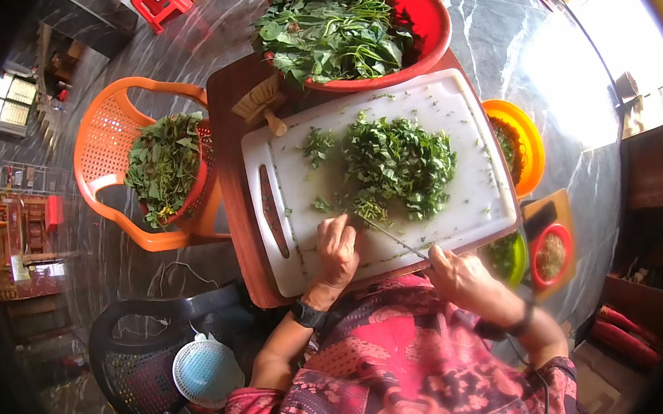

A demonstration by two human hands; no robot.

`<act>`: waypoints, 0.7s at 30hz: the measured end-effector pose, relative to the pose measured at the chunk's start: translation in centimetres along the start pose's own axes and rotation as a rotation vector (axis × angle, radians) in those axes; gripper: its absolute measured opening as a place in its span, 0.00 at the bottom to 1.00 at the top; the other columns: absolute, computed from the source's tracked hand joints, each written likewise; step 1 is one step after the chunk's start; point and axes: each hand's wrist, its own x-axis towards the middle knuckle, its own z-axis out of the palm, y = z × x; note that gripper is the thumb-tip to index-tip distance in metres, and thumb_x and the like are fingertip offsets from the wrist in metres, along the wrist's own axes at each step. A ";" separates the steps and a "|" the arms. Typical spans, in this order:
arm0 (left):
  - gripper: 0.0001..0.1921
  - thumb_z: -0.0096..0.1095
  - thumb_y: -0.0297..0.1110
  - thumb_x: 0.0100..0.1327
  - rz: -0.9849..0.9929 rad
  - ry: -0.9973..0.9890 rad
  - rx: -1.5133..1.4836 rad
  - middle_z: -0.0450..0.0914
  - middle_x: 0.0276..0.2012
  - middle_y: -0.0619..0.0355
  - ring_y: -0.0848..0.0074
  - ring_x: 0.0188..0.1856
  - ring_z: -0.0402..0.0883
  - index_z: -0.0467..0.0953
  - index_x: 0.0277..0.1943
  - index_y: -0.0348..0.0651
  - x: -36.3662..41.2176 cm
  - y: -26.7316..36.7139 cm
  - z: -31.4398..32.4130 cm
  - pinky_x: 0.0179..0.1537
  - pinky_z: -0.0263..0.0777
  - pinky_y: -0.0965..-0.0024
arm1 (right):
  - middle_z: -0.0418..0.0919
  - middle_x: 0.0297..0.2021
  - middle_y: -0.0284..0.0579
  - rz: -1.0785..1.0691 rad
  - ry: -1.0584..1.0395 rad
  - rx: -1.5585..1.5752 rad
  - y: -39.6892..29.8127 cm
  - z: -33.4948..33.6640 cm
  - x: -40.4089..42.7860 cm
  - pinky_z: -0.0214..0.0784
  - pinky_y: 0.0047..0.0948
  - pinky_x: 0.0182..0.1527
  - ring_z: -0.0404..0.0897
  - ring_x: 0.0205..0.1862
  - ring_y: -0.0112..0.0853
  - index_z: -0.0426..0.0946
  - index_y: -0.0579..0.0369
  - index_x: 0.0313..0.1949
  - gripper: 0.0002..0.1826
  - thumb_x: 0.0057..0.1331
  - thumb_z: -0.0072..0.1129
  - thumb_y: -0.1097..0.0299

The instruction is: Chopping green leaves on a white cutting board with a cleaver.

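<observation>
My right hand (pixel 457 273) grips a kitchen knife (pixel 396 239), whose thin blade slants across the near part of a white plastic cutting board (pixel 325 193). The blade's tip is beside some finely cut stems (pixel 373 208). My left hand (pixel 337 250) rests on the board left of the knife, fingers curled down; whether anything is under them is hidden. Beyond the blade lies a heap of chopped green leaves (pixel 400 164). Smaller bits (pixel 318 144) are at its left.
The board sits on a brown wooden table (pixel 232 185) with a brush (pixel 261 103) near its corner. A red basin (pixel 437 26) of leafy greens stands behind. An orange chair (pixel 97 148) holds more greens (pixel 167 161). Yellow (pixel 532 147) and green (pixel 517 260) bowls are at right.
</observation>
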 end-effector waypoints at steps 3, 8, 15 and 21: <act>0.11 0.51 0.13 0.42 0.030 -0.060 0.026 0.74 0.41 0.43 0.54 0.42 0.73 0.72 0.32 0.29 -0.4 -0.1 -0.2 0.44 0.70 0.56 | 0.71 0.23 0.48 -0.044 0.009 -0.061 -0.3 0.0 -0.2 0.69 0.36 0.20 0.77 0.20 0.40 0.62 0.61 0.40 0.08 0.63 0.49 0.74; 0.10 0.54 0.16 0.43 0.077 -0.187 0.109 0.72 0.38 0.43 0.53 0.40 0.72 0.72 0.32 0.30 -0.7 0.0 -1.0 0.44 0.70 0.55 | 0.71 0.19 0.54 0.005 -0.020 -0.047 -0.5 1.2 3.2 0.66 0.44 0.22 0.75 0.20 0.49 0.60 0.61 0.37 0.07 0.63 0.47 0.75; 0.13 0.57 0.16 0.44 0.056 -0.152 -0.038 0.72 0.38 0.43 0.53 0.39 0.71 0.73 0.37 0.31 -0.4 -0.1 -1.6 0.44 0.70 0.55 | 0.74 0.23 0.57 0.037 0.071 0.134 -0.1 1.4 4.1 0.69 0.46 0.23 0.76 0.23 0.53 0.61 0.60 0.37 0.09 0.65 0.50 0.69; 0.14 0.52 0.11 0.45 -0.022 -0.135 0.034 0.74 0.41 0.43 0.54 0.43 0.73 0.71 0.37 0.31 -0.8 -0.4 -1.0 0.45 0.71 0.59 | 0.74 0.24 0.55 0.024 -0.029 0.037 -0.3 0.3 0.3 0.70 0.42 0.22 0.78 0.23 0.49 0.62 0.62 0.39 0.10 0.66 0.49 0.69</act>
